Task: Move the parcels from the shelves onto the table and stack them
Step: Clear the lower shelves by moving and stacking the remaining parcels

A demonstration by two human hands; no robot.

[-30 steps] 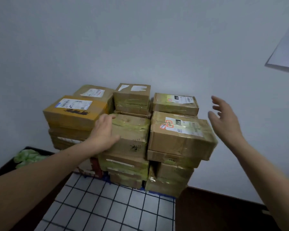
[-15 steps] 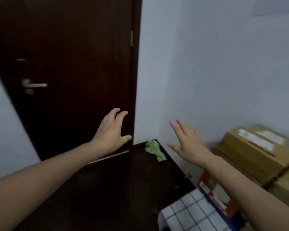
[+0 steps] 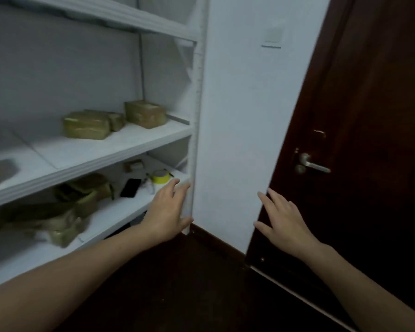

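A white shelf unit (image 3: 120,149) fills the left of the view. On its middle shelf lie three taped brown parcels: a flat one (image 3: 85,125), a small one (image 3: 116,120) behind it, and a boxier one (image 3: 145,113) at the right. The lower shelf holds soft greenish-brown packages (image 3: 65,212). My left hand (image 3: 167,209) hovers with relaxed fingers in front of the shelf's right post, holding nothing. My right hand (image 3: 283,219) is spread open before the white wall's edge, also empty. The table and its stack are out of view.
On the lower shelf lie a black phone (image 3: 130,187), a yellow tape roll (image 3: 160,176) and a small box (image 3: 134,165). A white wall (image 3: 237,128) stands right of the shelves, then a dark door (image 3: 369,140) with a metal handle (image 3: 313,164). The floor is dark.
The view has swung left from the stacked parcels on the table, past the door, to the shelves. Both hands left the stack and stay empty.
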